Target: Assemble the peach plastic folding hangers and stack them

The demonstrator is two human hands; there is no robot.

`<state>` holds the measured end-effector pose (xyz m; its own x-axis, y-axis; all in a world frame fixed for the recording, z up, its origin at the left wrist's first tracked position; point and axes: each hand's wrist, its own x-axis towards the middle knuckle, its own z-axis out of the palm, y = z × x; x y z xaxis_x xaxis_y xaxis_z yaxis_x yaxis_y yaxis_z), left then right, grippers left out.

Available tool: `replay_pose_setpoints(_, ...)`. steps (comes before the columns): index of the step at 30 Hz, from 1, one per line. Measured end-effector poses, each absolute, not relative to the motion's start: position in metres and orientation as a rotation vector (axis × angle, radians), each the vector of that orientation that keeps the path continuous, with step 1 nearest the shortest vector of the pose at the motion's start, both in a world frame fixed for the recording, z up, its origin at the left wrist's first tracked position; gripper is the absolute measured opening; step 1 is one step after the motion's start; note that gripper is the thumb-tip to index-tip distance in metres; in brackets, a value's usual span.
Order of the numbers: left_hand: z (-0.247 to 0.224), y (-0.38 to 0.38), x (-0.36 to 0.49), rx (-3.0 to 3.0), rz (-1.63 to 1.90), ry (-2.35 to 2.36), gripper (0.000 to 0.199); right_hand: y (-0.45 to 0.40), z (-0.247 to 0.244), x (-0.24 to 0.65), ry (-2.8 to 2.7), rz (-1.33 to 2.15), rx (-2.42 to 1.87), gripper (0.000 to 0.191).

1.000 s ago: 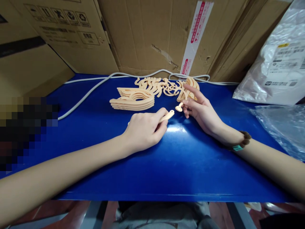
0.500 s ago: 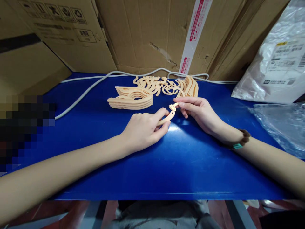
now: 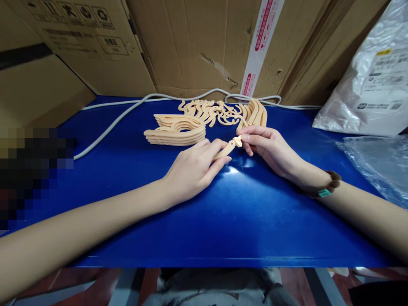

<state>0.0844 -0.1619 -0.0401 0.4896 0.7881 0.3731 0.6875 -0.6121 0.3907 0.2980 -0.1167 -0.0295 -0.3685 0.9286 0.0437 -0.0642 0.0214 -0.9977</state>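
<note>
Between the thumb and fingers of my left hand (image 3: 191, 172) is a curved beige plastic hanger arm (image 3: 227, 149), a hole showing at its upper end. My right hand (image 3: 272, 148) pinches a small beige hanger hook (image 3: 237, 141); its flat base points at the holed end of the arm, and its hook end is hidden by my fingers. The two pieces are very close, but I cannot tell whether they touch. Behind my left hand lies a stack of curved hanger pieces (image 3: 175, 138).
Loose beige hooks (image 3: 200, 111) and more curved arms (image 3: 257, 114) lie at the back of the blue table (image 3: 204, 229). A white cable (image 3: 108, 127) runs behind them, before cardboard boxes (image 3: 191, 46). At right are a white parcel bag (image 3: 372, 89) and clear plastic (image 3: 376, 165).
My right hand has shifted slightly right and the hook's base has turned. In my left hand the arm's holed end has tilted upward. Both hands keep their hold.
</note>
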Motion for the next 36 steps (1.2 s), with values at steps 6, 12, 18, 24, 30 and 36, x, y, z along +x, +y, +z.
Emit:
replay_pose_setpoints(6, -0.04, -0.159, 0.085, 2.513, 0.83, 1.154, 0.022, -0.116, -0.03, 0.3, -1.47, 1.51, -0.929, 0.013)
replay_pose_setpoints(12, -0.041, -0.159, 0.084, 2.534, 0.853, 1.117, 0.021, -0.114, -0.029, 0.304, -1.526, 1.57, -0.887, 0.011)
replay_pose_setpoints(18, -0.044, -0.157, 0.084, 2.614, 0.917, 1.066, 0.02, -0.11, -0.032, 0.307, -1.613, 1.589, -0.843, 0.013)
replay_pose_setpoints(24, -0.045, -0.157, 0.083, 2.736, 0.948, 1.076, 0.025, -0.109, -0.033, 0.309, -1.68, 1.517, -0.88, 0.014)
replay_pose_setpoints(30, -0.047, -0.157, 0.082, 2.866, 0.884, 1.158, 0.032, -0.11, -0.032, 0.308, -1.701, 1.473, -0.961, 0.018)
replay_pose_setpoints(36, -0.048, -0.157, 0.082, 2.988, 0.882, 1.193, 0.033, -0.111, -0.03, 0.306, -1.713, 1.442, -0.98, 0.021)
